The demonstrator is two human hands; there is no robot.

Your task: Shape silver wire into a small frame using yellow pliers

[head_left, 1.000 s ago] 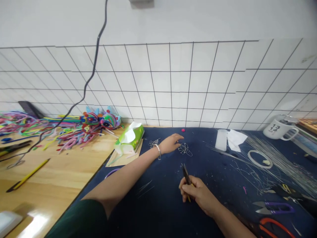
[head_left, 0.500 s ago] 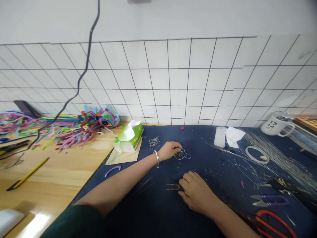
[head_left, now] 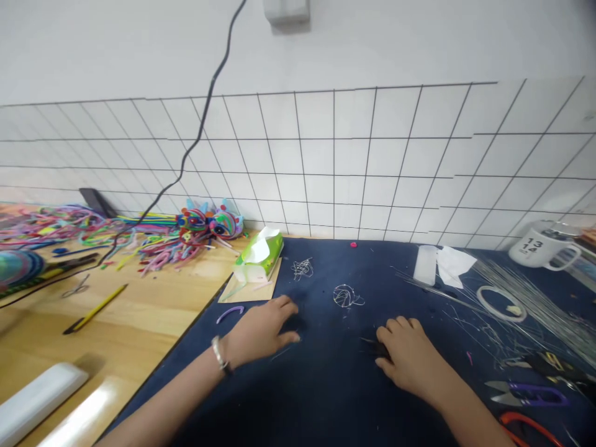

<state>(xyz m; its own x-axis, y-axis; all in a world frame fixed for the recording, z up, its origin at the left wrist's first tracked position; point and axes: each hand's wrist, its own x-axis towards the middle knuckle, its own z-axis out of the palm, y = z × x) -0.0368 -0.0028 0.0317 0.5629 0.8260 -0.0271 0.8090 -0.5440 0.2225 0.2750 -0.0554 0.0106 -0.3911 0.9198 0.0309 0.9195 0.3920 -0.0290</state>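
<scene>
My left hand (head_left: 265, 330) is over the dark blue mat (head_left: 316, 385), thumb and fingers apart, with nothing seen between them. Just under its thumb lie a few thin wire pieces (head_left: 280, 353), partly covered by the hand. My right hand (head_left: 410, 355) rests on the mat, closed around pliers (head_left: 371, 347) whose jaws point left; their handles are hidden in the palm. A round bundle of bent wire (head_left: 344, 297) lies on the mat between and beyond both hands. Farther left sits a looser tangle of wire pieces (head_left: 302, 268).
A tissue pack (head_left: 261, 254) stands on a thin board, with a purple curved strip (head_left: 230, 313) nearby. On the right lie long wires (head_left: 526, 298), purple snips (head_left: 535, 393), orange-handled scissors (head_left: 531, 425) and a mug (head_left: 542, 247). Colourful pipe cleaners (head_left: 162, 251) and a yellow cutter (head_left: 100, 307) are left.
My left hand has let go of the round wire bundle and moved toward me and left, over the loose wire pieces. My right hand still holds the pliers. The view has shifted slightly.
</scene>
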